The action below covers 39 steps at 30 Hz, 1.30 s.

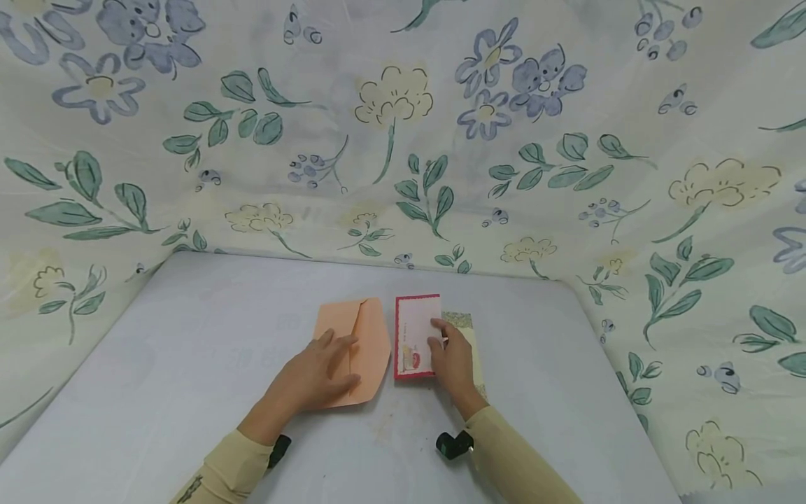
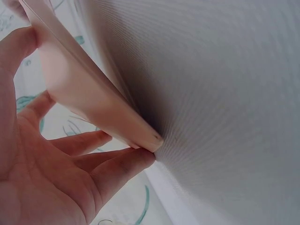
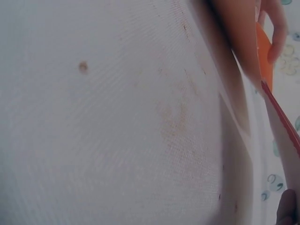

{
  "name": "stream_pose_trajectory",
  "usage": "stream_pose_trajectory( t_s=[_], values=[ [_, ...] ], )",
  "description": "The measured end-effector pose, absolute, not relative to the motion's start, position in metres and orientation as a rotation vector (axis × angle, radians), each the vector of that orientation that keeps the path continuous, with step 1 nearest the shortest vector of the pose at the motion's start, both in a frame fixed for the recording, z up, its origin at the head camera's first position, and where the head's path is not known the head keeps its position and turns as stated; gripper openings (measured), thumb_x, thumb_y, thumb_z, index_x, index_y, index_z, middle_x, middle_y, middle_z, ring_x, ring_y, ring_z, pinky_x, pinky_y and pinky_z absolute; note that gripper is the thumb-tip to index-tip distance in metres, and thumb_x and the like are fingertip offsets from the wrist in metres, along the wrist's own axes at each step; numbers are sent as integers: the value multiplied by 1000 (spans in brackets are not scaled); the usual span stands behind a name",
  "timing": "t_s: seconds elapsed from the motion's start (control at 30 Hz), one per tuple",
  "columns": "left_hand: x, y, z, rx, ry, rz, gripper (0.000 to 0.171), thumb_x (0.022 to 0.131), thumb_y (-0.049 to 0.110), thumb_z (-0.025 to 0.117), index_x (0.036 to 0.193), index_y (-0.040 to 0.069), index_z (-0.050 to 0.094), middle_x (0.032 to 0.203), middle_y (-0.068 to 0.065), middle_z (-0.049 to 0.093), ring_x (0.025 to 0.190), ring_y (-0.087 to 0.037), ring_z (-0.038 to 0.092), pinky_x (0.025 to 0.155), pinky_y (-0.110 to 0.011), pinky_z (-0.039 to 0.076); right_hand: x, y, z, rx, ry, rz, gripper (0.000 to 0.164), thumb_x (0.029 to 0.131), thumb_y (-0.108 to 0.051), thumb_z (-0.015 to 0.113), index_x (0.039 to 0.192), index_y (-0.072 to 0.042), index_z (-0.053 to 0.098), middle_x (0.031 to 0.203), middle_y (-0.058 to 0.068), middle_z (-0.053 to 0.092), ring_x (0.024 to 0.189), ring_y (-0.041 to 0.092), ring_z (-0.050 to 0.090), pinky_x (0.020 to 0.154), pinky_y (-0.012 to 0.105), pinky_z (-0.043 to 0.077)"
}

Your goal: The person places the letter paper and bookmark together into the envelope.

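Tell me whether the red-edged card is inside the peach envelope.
No, the red-edged card is outside the peach envelope, beside it, at the right hand.

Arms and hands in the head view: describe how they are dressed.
The left sleeve and right sleeve are tan; the left one bears a dark marking. A black device shows near each sleeve's end. The left hand and right hand are ungloved.

Envelope [image 1: 373, 346] left, card [image 1: 417, 327] right, table [image 1: 170, 378] beneath
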<state>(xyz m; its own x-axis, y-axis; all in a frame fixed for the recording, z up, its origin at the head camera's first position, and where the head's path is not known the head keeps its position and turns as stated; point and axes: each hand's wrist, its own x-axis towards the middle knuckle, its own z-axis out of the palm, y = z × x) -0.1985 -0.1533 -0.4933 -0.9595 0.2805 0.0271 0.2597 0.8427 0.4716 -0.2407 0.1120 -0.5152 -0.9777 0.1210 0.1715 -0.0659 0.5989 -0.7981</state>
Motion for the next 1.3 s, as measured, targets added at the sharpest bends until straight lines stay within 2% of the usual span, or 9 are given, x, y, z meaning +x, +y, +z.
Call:
stream_pose_trajectory(
  t_s=[1.3],
  values=[
    [-193, -149, -495, 409, 2983, 751, 64, 90, 42, 72, 146, 18, 53, 152, -31, 40, 134, -55, 44, 99, -66, 45, -241, 107, -515, -48, -2603, 1324, 35, 98, -13, 68, 133, -14, 67, 122, 6, 68, 86, 18, 55, 74, 30, 48]
  ],
)
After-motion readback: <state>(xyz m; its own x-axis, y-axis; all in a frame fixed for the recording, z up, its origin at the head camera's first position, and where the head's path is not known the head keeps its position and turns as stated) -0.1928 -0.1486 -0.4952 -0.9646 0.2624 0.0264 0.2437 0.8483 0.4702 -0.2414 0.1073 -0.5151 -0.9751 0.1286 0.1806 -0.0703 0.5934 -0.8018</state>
